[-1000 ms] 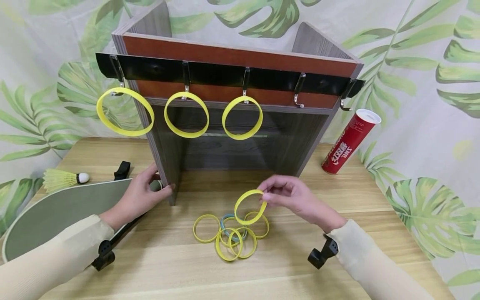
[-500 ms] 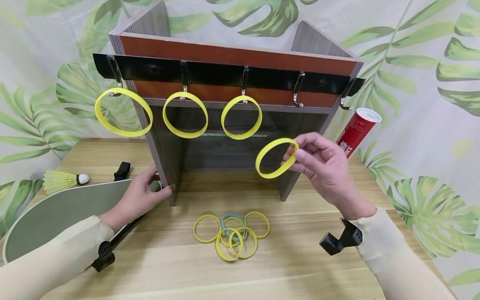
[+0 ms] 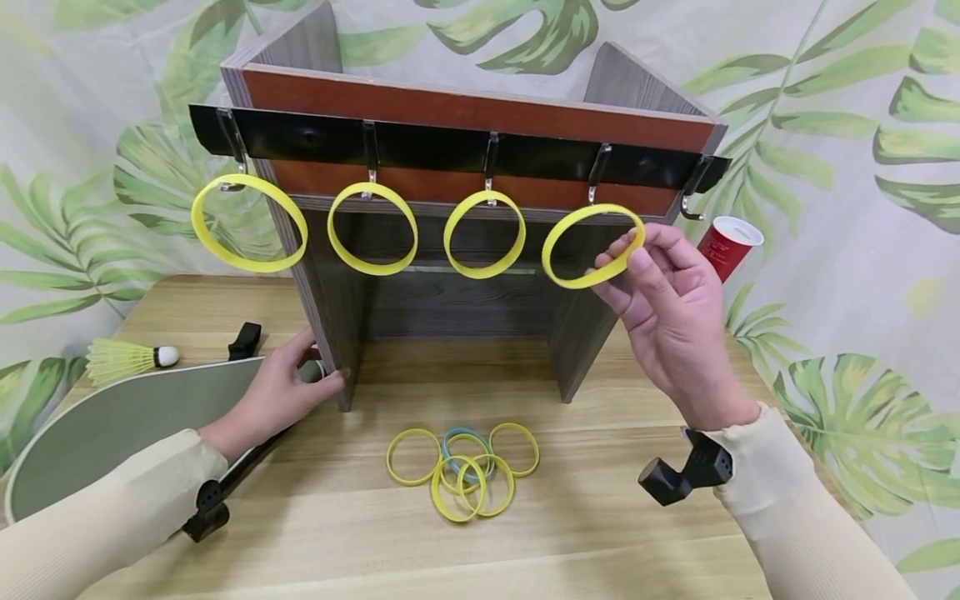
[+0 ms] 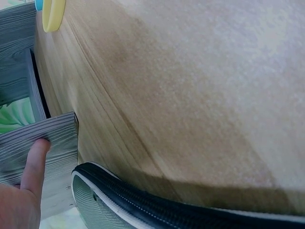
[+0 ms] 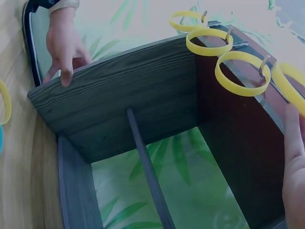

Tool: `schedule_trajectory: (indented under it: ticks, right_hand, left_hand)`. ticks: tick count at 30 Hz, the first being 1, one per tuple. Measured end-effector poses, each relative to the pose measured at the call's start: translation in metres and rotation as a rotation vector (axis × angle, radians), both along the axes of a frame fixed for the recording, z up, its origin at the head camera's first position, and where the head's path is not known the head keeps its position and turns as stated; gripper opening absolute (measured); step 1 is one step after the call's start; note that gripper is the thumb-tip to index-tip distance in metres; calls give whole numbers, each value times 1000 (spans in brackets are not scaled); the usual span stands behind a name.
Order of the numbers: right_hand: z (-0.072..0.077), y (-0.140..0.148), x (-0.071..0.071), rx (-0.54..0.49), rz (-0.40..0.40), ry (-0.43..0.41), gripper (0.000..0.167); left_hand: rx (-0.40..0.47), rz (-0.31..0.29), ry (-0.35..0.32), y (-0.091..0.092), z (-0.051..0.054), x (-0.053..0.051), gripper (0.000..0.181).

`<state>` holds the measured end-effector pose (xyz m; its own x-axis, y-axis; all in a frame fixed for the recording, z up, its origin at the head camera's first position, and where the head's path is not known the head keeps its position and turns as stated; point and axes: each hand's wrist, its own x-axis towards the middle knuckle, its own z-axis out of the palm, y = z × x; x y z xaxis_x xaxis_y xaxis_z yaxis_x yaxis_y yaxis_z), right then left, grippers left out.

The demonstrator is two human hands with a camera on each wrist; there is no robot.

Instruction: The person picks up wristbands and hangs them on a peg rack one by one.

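Observation:
My right hand pinches a yellow ring between thumb and fingers, at the fourth hook of the black rail. The ring's top edge covers that hook's tip; whether it bears on the hook I cannot tell. Three yellow rings hang from the hooks to the left, one of them beside the held ring. With thumb and fingers around its edge, my left hand grips the left side panel of the grey wooden shelf. In the left wrist view a finger lies on that panel.
Several yellow rings and a blue one lie overlapping on the table. A red can stands behind my right hand. On the left are a shuttlecock and a grey-green case. The fifth hook holds no ring.
My right hand has carried the yellow ring up from above the pile to the fourth hook, first rightward. The left hand keeps its grip on the panel.

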<state>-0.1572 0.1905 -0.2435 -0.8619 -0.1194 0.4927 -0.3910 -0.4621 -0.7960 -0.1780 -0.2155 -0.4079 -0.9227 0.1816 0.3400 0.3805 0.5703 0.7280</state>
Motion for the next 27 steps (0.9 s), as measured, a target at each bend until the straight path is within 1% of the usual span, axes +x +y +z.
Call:
schedule_trajectory:
  ticks: [3,5,9,11,16,20,27]
  right_hand:
    - [2,-3,0,-17,-44,-11,17]
    - [2,-5,0,-7,-78,-24,17]
    - [-1,-6,-1,-5,-114,-47,15]
    - [-4,-6,-2,-3,-118,-58,14]
    - [-11,-6,-3,45,-125,-79,15]
    - [-14,-5,-4,71,-127,-73,16]
    - [-18,-4,-5,83,-111,-71,20]
  left_hand:
    - [-4,3,-5,0,1,1,45]
    - [-5,6,-8,0,1,1,45]
    - [-7,6,-7,1,2,1,46]
    - [-6,2,-6,1,3,2,45]
    - [-7,4,-11,2,4,3,42]
    - [-10,4,-13,3,4,3,43]
    - [-7,1,-15,2,4,2,45]
